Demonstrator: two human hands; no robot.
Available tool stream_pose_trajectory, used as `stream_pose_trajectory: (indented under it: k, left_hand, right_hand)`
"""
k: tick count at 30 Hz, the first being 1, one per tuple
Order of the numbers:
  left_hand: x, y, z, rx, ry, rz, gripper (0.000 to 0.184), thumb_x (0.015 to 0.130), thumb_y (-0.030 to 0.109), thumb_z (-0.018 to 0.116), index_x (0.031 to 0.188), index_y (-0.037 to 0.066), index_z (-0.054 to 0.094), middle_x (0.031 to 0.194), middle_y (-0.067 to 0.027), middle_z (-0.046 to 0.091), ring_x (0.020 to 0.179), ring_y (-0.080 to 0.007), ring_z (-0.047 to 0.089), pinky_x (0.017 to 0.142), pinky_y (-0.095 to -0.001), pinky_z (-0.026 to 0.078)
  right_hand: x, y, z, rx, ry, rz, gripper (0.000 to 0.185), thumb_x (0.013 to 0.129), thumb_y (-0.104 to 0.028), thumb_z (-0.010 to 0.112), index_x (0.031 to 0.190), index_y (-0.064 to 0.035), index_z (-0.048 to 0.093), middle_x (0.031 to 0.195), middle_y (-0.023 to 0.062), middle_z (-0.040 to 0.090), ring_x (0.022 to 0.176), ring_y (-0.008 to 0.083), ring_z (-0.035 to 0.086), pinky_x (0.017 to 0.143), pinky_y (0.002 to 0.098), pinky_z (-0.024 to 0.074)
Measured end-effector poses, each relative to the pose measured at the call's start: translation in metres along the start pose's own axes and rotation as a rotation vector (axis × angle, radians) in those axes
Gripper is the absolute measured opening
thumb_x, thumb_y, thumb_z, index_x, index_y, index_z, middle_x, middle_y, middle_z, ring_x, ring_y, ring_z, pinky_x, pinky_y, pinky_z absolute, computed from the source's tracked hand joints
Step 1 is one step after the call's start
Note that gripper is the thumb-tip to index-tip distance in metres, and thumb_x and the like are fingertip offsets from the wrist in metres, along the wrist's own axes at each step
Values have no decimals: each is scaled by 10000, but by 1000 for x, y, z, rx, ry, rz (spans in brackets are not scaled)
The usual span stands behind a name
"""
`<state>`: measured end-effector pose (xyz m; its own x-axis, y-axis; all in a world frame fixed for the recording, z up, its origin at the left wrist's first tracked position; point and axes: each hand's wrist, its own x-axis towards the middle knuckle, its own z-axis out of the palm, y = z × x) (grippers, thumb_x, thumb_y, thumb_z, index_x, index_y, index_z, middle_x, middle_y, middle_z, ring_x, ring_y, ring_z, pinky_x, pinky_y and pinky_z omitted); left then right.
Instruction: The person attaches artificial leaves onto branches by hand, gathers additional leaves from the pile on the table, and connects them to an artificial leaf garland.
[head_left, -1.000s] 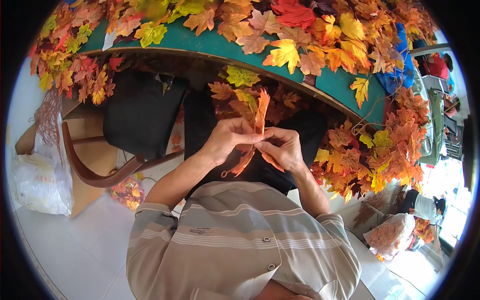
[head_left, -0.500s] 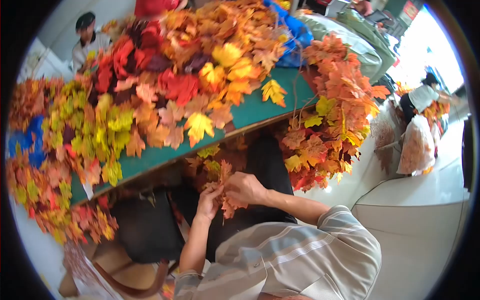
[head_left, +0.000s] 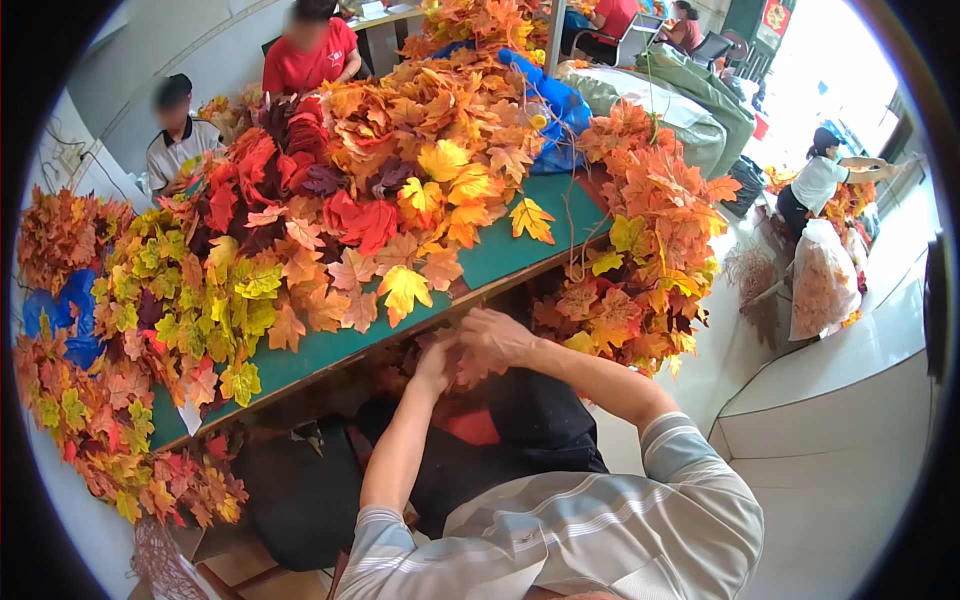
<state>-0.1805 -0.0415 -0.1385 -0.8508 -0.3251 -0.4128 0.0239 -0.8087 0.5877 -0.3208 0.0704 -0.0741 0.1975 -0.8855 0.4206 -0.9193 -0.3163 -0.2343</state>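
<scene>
My left hand point(head_left: 436, 362) and my right hand point(head_left: 496, 338) are close together above my lap, near the table's front edge. Both are closed around a small bunch of pale orange-red artificial maple leaves point(head_left: 474, 372). Fingers cover part of the bunch, and motion blurs it slightly. To the right, a thick cluster of orange, yellow and green artificial maple leaves point(head_left: 655, 240) hangs over the table's end. Below my hands a red patch point(head_left: 470, 427) shows between the dark trouser legs.
The green table point(head_left: 510, 248) carries heaps of orange leaves point(head_left: 400, 120), red leaves point(head_left: 365, 222) and yellow-green leaves point(head_left: 215, 300). A person in red point(head_left: 312, 60) and a person in white point(head_left: 180, 145) are across it. At right, another person point(head_left: 815, 185) stands by a filled bag point(head_left: 828, 280).
Both hands have moved up toward the table edge with the leaves, and the leaf bunch looks turned. The camera view has tilted upward, showing more of the people behind the table.
</scene>
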Motion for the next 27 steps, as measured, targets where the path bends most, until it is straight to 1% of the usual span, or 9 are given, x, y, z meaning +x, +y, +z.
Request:
stream_pose_trajectory:
  k: [2, 6, 9, 14, 16, 18, 19, 22, 27]
  left_hand:
    - [20, -11, -8, 200, -32, 52, 215, 930, 169, 567, 1111, 70, 624, 1026, -40, 647, 921, -160, 624, 786, -271, 504]
    - [9, -4, 26, 663, 27, 241, 316, 935, 236, 602, 1183, 43, 632, 1066, -65, 672, 902, -130, 643, 709, -258, 509]
    - [-14, 4, 47, 668, -3, 255, 351, 926, 265, 629, 1184, 28, 631, 1048, -73, 688, 867, -133, 659, 695, -257, 513]
    - [-19, -7, 48, 922, 22, 432, 442, 836, 237, 725, 1203, 14, 616, 1062, -109, 687, 875, -176, 669, 752, -300, 523]
    - [-19, -10, 54, 1123, 34, 572, 493, 799, 237, 750, 1213, 11, 605, 1087, -127, 672, 904, -220, 667, 789, -332, 522]
    - [-18, -14, 63, 1385, 23, 747, 539, 764, 235, 770, 1221, 10, 593, 1112, -139, 649, 954, -266, 654, 828, -357, 513]
    - [-13, -17, 66, 1474, 8, 746, 568, 745, 245, 778, 1227, 18, 582, 1144, -140, 620, 1016, -320, 621, 854, -376, 499]
    - [2, -27, 83, 1525, -98, 833, 552, 752, 238, 770, 1224, 20, 585, 1143, -142, 625, 1032, -316, 615, 856, -377, 497]
    - [12, -40, 107, 1352, -169, 654, 482, 767, 212, 758, 1178, 6, 613, 1045, -140, 664, 928, -299, 658, 810, -358, 514]
  right_hand:
    - [-19, 20, 3, 33, -15, 63, 260, 589, -168, 716, 813, -85, 613, 813, 79, 547, 836, 287, 543, 745, 377, 491]
    - [-75, 43, -6, 201, 225, 583, 141, 739, -65, 646, 879, -62, 634, 719, 69, 581, 689, 282, 590, 658, 393, 510]
    - [-135, 47, -32, 740, 518, 950, 133, 883, -72, 639, 1009, -32, 632, 914, 33, 669, 777, 146, 640, 681, 275, 515]
    - [-202, -7, -108, 805, 791, 1106, 185, 898, 9, 556, 1060, -17, 643, 848, 30, 660, 759, 84, 610, 692, 236, 504]
    - [-205, -23, -135, 785, 1026, 915, 158, 900, -20, 591, 1047, -43, 643, 891, 20, 655, 775, 93, 616, 697, 248, 516]
    - [-211, -32, -174, 881, 1312, 951, 118, 902, -54, 622, 1019, -40, 623, 948, 30, 648, 825, 112, 621, 717, 249, 525]
    - [-221, -33, -193, 868, 1325, 862, 369, 890, -180, 659, 1218, -42, 565, 1063, 61, 648, 854, 182, 656, 760, 325, 555]
    - [-294, 11, -249, 1629, 927, 396, 472, 914, -374, 584, 1261, -59, 533, 1125, 53, 614, 781, 179, 634, 694, 318, 547]
    - [-203, 37, -361, 39, 1164, 728, 201, 882, -166, 606, 1005, -11, 644, 807, 13, 616, 702, 77, 567, 605, 249, 451]
